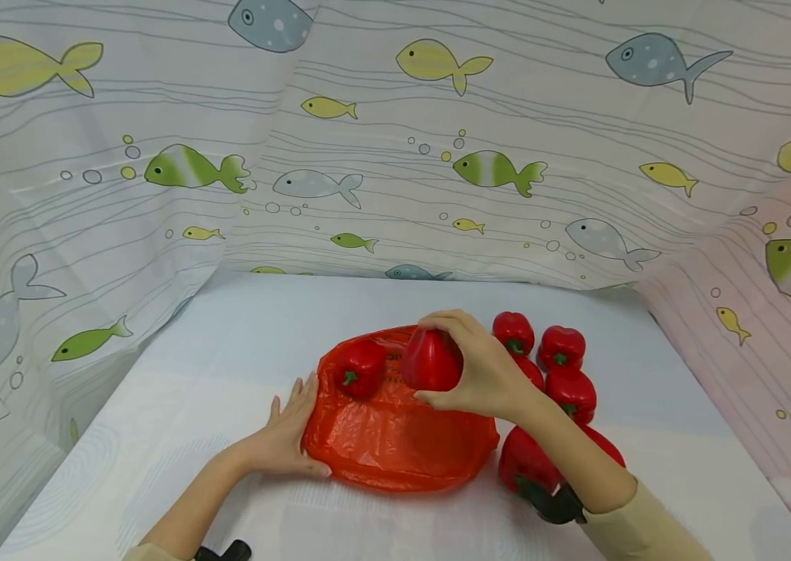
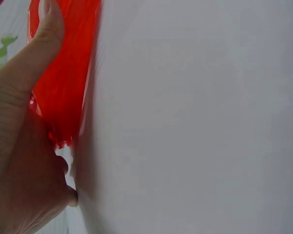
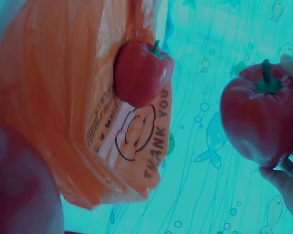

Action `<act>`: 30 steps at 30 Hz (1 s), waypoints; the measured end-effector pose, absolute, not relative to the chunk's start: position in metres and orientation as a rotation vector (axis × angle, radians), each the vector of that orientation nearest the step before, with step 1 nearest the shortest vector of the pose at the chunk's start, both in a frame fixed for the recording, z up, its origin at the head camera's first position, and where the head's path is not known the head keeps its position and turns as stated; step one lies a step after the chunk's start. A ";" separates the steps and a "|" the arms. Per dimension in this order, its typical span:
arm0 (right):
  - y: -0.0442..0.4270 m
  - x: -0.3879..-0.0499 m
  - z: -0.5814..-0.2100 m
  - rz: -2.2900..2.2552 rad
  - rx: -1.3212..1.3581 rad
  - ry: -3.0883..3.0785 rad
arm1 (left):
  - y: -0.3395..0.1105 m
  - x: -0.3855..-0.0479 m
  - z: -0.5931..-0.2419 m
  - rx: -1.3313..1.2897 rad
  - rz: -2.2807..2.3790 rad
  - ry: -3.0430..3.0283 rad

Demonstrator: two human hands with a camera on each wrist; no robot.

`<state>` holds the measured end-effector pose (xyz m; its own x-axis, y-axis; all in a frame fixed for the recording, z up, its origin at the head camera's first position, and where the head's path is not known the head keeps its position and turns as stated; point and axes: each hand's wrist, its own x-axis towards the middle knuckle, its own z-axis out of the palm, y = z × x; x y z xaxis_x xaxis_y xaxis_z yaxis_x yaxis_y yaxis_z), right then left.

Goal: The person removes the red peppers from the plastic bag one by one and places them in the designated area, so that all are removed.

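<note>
An orange-red plastic bag (image 1: 402,448) lies spread on the table, its rim folded outward. One red bell pepper (image 1: 361,369) with a green stem sits inside it at the back left. My right hand (image 1: 489,374) grips a second red bell pepper (image 1: 432,361) between thumb and fingers, over the right part of the bag. That held pepper (image 3: 259,117) shows its green stem in the right wrist view, apart from the bag (image 3: 53,97). At the bag's left edge rests my left hand (image 1: 287,438), fingers extended and thumb along the front rim (image 2: 68,73).
Several more red peppers (image 1: 571,392) stand on the table to the right of the bag, some partly hidden by the right forearm. A fish-patterned curtain (image 1: 395,156) encloses the back and sides of the white table (image 1: 262,327).
</note>
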<state>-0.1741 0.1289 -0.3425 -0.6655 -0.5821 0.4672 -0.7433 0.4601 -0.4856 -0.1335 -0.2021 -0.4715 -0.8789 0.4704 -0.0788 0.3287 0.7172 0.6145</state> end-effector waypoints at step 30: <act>0.184 -0.171 -0.330 0.919 1.126 -2.465 | -0.201 -0.133 -0.470 0.632 0.925 2.688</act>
<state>-0.1715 0.1835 -0.3301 -0.6575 -0.5756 0.4862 -0.7534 0.4942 -0.4338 -0.1327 -0.2006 -0.4703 -0.8808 0.4678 -0.0736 0.3233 0.7077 0.6282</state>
